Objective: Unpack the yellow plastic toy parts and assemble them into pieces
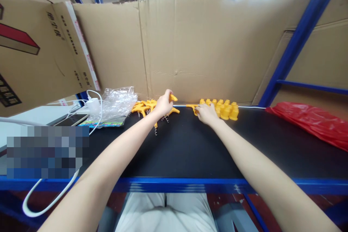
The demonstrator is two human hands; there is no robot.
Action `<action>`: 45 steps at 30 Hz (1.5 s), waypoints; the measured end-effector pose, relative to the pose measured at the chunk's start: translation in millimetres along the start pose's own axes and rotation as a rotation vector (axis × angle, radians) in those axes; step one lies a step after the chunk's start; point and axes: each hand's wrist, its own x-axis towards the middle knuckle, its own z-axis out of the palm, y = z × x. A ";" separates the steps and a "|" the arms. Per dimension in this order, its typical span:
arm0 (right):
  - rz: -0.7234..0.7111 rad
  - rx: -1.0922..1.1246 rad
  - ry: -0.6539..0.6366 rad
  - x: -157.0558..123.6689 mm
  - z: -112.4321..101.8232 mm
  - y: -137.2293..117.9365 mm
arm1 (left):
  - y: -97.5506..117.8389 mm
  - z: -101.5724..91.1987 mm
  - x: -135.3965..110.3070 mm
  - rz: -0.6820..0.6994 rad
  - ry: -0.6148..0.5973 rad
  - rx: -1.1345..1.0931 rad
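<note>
Head view: my left hand (163,105) pinches an orange plastic piece (173,98), best kept off silvery metal spirals (156,131); right hand (207,113) near stepped yellow plastic pieces (226,111), grasp unclear

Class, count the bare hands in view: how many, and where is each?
2. The left hand is over the yellow spiral-tipped pieces, apparently holding a yellow piece; the right hand is at the left end of the yellow cups. No other hand shows.

Corkscrews (141,108) left, grouped pieces (225,110) right, cardboard (203,50) behind
</note>
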 end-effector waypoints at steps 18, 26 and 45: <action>0.319 0.176 0.103 0.1 -9.0 25.8 | -24.2 -16.0 -51.9 0.059 -0.146 0.286; 0.248 0.126 0.039 2.4 -3.3 24.7 | -17.4 -24.3 -54.3 0.037 -0.262 0.365; 0.345 0.150 0.053 3.0 -20.4 18.3 | -14.0 -34.6 -54.3 -0.046 -0.512 0.436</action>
